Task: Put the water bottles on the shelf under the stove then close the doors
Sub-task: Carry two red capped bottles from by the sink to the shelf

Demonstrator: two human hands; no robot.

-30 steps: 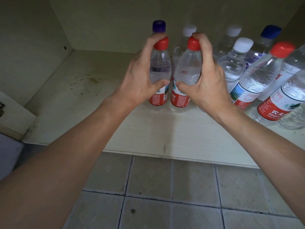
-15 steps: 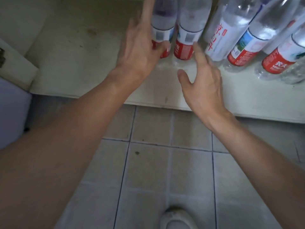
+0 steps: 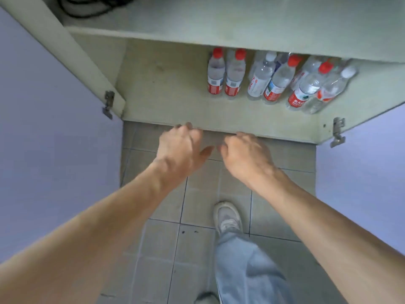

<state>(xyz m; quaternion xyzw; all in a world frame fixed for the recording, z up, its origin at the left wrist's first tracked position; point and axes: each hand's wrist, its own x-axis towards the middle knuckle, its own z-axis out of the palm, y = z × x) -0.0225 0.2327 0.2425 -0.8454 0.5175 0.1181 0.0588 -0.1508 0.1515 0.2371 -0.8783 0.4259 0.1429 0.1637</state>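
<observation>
Several clear water bottles stand on the cabinet shelf (image 3: 166, 106). Two red-capped ones (image 3: 225, 75) stand side by side, and a cluster of further bottles (image 3: 300, 82) fills the right side. My left hand (image 3: 179, 148) and my right hand (image 3: 245, 152) hover over the floor just in front of the shelf's front edge, close together, fingers loosely curled, holding nothing. Both cabinet doors stand open: the left door (image 3: 54, 150) and the right door (image 3: 368, 163), pale violet, with metal hinges at the frame.
An upper shelf board (image 3: 219, 25) overhangs the bottles, with black cables at the top left. Grey floor tiles (image 3: 197, 205) lie below. My shoe (image 3: 228, 218) and a light-blue trouser leg stand between the doors.
Both hands let go of the two red-capped bottles and pulled back out of the cabinet to the front edge. The view moved back and up, showing both open doors.
</observation>
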